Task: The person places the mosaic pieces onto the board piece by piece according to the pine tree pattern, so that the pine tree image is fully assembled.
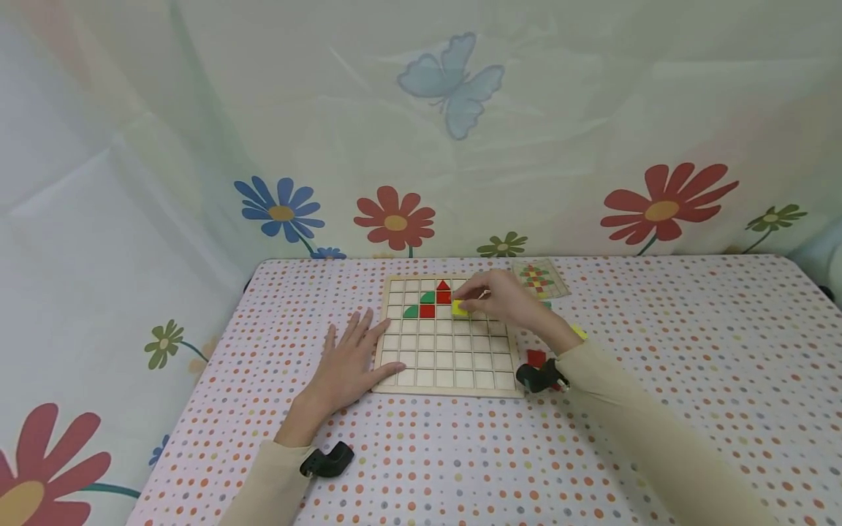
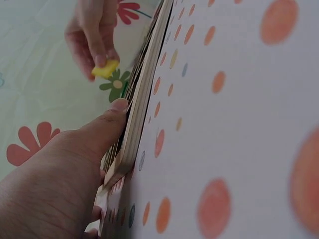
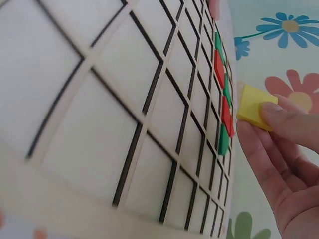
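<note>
My right hand [image 1: 505, 298] pinches a yellow square tile [image 3: 255, 107] between thumb and fingers, held just above the wooden grid board [image 1: 434, 389]. On the board's upper part lie a red triangle [image 1: 443, 286], red square tiles [image 1: 427, 311] and green quarter-round tiles [image 1: 411, 313]. The right wrist view shows another green tile [image 3: 224, 139] beside the red ones, hidden by the hand in the head view. My left hand [image 1: 345, 365] lies spread at the board's left edge, its thumb [image 2: 112, 122] resting on the frame.
A pattern card [image 1: 541, 279] with a red, green and yellow design lies beyond the board's upper right corner. Loose red tiles [image 1: 536, 358] and a yellow piece [image 1: 579, 332] lie right of the board, partly behind the right arm. A dotted cloth [image 1: 421, 467] covers the table.
</note>
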### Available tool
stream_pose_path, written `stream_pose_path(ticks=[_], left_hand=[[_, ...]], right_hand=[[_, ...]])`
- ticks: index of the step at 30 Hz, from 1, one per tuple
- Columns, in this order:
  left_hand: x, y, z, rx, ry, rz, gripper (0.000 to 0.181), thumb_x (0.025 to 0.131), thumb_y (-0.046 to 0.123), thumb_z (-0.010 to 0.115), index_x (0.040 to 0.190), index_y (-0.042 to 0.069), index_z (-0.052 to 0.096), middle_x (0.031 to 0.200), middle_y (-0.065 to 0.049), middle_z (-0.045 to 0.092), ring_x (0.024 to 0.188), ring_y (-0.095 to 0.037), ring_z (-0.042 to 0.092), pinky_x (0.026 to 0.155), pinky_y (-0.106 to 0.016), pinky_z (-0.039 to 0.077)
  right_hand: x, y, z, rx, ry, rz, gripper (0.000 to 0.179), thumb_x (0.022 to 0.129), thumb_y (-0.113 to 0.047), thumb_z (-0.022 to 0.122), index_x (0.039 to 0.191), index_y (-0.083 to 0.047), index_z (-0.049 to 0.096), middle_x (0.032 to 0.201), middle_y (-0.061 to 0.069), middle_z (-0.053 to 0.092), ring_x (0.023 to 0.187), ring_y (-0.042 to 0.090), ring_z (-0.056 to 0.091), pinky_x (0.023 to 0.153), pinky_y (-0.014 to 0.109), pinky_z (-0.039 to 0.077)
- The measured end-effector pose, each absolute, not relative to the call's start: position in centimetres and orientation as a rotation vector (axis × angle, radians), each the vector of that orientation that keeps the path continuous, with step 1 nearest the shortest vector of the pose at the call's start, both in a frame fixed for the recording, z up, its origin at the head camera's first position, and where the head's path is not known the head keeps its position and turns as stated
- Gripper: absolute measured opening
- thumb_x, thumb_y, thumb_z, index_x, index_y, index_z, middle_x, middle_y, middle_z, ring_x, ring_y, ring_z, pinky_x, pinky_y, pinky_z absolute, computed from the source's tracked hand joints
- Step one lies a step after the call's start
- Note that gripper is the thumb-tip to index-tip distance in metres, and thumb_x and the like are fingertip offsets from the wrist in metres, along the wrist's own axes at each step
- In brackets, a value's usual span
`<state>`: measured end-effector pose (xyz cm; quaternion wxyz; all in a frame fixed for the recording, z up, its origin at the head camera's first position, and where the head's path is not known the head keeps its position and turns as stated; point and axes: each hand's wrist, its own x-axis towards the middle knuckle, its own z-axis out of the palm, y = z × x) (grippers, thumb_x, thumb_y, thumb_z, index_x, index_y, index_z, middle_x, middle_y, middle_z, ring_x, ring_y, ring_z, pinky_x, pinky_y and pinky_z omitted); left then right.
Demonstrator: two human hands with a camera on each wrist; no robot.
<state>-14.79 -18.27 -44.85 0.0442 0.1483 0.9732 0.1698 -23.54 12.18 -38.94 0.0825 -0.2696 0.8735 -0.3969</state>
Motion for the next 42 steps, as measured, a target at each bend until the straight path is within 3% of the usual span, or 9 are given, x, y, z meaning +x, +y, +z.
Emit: stream_pose_path(ticks=[10,21,34,42], left_hand=[[-14.7,-18.2,-44.6,0.447,2.973,0.492,0.090,0.096,0.070,0.058,0.166,0.019,0.033,0.174,-0.014,0.015,0.161,-0.035,0.005,0.124,-0.069,0.000],[-14.8,-18.1,-44.9,0.458,2.986,0.481,0.090,0.096,0.070,0.057,0.166,0.019,0.033,0.174,-0.014,0.016,0.161,-0.035,0.007,0.124,-0.070,0.001],[-14.7,-18.1,-44.7,0.456,2.986,0.481,0.090,0.096,0.071,0.057,0.165,0.018,0.034,0.174,-0.015,0.018,0.161,-0.036,0.008,0.123,-0.070,0.003],[-14.9,-18.2,-44.9,0.468,2.988,0.486,0.090,0.096,0.071,0.057,0.166,0.019,0.034,0.174,-0.014,0.017,0.161,-0.036,0.008,0.123,-0.070,0.003]], right_hand=[[-24.5,9.7,-40.6,-0.767,2.630,-1.204,0.019,0.096,0.003,0.072,0.114,0.002,0.079,0.113,0.016,0.077,0.099,0.029,0.071,0.086,0.040,0.059],[-24.7,9.1,-40.6,-0.814,2.695,-1.091,0.019,0.096,0.005,0.072,0.112,0.002,0.080,0.103,0.012,0.074,0.091,0.024,0.067,0.081,0.036,0.057],[-24.3,8.6,-40.4,-0.784,2.673,-1.094,0.015,0.094,0.004,0.074,0.109,0.003,0.080,0.103,0.013,0.074,0.089,0.022,0.068,0.079,0.033,0.057],[-23.9,8.1,-40.0,-0.759,2.715,-1.013,0.016,0.095,0.004,0.073,0.109,0.004,0.079,0.107,0.014,0.075,0.098,0.026,0.070,0.086,0.037,0.059]])
